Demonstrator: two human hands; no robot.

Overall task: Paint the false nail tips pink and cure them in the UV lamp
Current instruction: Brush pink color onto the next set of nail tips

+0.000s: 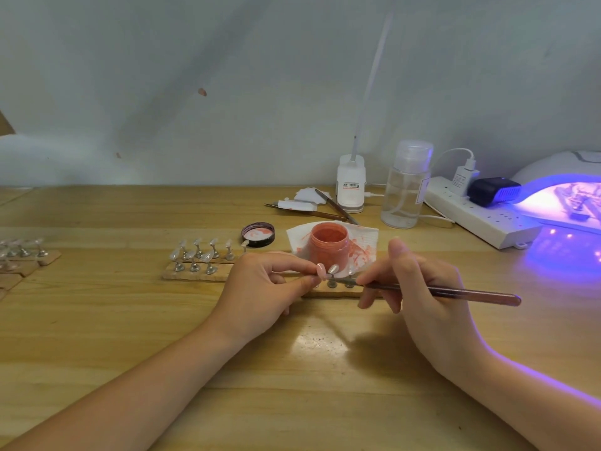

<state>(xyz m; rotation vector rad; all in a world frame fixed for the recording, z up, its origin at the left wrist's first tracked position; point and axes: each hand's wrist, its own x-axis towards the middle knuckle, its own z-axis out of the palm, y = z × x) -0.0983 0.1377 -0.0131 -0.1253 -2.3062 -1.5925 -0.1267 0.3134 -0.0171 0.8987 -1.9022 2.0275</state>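
My left hand pinches a small stand bearing a pink-painted nail tip just above the wooden table. My right hand grips a dark brush like a pen, its bristle end reaching toward that tip. Behind them stands an open jar of pink gel on a stained paper towel. A wooden strip to the left carries several clear nail tips on metal stands. The UV lamp glows violet at the far right, with something inside.
The jar's lid lies upturned behind the strip. A clear pump bottle, a white lamp base, tweezers and tools and a power strip line the back. More stands with tips sit at the left edge.
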